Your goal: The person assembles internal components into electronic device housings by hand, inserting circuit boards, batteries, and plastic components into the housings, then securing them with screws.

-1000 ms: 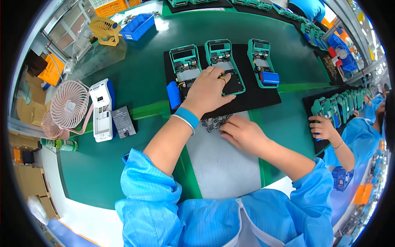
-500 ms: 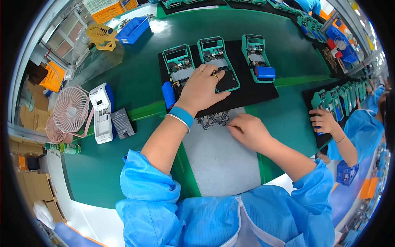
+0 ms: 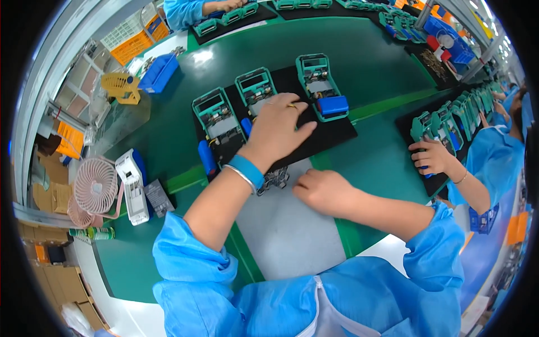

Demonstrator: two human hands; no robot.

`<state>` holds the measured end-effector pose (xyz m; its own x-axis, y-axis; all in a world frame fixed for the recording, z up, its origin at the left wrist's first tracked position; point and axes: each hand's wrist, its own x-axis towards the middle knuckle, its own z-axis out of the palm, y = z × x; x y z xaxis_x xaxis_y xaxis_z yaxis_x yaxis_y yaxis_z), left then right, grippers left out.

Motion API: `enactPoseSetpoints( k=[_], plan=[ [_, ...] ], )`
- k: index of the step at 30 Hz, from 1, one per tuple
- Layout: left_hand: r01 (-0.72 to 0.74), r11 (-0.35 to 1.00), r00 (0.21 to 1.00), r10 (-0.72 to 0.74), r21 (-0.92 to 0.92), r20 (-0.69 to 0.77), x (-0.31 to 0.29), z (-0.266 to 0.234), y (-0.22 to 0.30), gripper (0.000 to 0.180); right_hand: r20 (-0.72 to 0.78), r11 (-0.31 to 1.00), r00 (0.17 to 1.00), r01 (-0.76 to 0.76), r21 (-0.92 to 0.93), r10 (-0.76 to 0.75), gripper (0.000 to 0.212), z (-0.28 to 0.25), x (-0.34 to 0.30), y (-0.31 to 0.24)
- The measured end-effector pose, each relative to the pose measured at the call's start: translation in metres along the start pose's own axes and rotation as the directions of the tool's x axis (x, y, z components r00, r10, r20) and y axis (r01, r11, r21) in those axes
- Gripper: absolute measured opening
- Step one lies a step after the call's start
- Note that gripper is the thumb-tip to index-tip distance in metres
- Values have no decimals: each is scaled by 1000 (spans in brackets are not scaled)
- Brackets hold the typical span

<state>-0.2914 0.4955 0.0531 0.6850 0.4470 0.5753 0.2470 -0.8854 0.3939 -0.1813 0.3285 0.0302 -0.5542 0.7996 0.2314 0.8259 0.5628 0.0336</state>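
Observation:
My left hand (image 3: pixel 279 128) reaches over the middle of three green device housings (image 3: pixel 256 89), its thumb stretched away from the other fingers. The palm covers that housing's lower part and the fingertips are partly hidden. A blue cylindrical battery pack (image 3: pixel 246 126) shows beside the hand. Left of it lies another open green housing (image 3: pixel 218 119) with a blue pack (image 3: pixel 206 156) at its lower side. The third housing (image 3: pixel 320 84) has a blue pack (image 3: pixel 333 105) across its lower end. My right hand (image 3: pixel 319 191), fingers curled, is beside a pile of small grey-black parts (image 3: pixel 274 181); its fingertips are hidden.
The housings rest on a black mat (image 3: pixel 338 132) behind a grey work sheet (image 3: pixel 292 236). At left are a pink fan (image 3: pixel 95 185), a white-and-blue device (image 3: pixel 132 188) and a dark box (image 3: pixel 159 197). A co-worker's hand (image 3: pixel 432 157) touches housings at right; another person's arm (image 3: pixel 193 11) is at the top.
The view has turned, so the bench appears shifted left. My left hand now covers the middle housing's lower part, and a blue pack shows beside it. My right hand stays by the small parts.

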Motion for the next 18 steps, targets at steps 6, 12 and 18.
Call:
enactPoseSetpoints(
  k=[6,12,18],
  plan=[
    [-114,992,992,116,48,-40,40,56,32,57,175,987,983,-34,-157,61,10,0,23,-21],
    [117,986,987,-102,-117,123,67,70,23,52,367,999,930,21,-32,-8,8,3,36,-23],
    [334,873,927,-373,-356,-46,69,51,23,44,462,995,886,-7,96,-38,7,-54,43,12]
  ],
)
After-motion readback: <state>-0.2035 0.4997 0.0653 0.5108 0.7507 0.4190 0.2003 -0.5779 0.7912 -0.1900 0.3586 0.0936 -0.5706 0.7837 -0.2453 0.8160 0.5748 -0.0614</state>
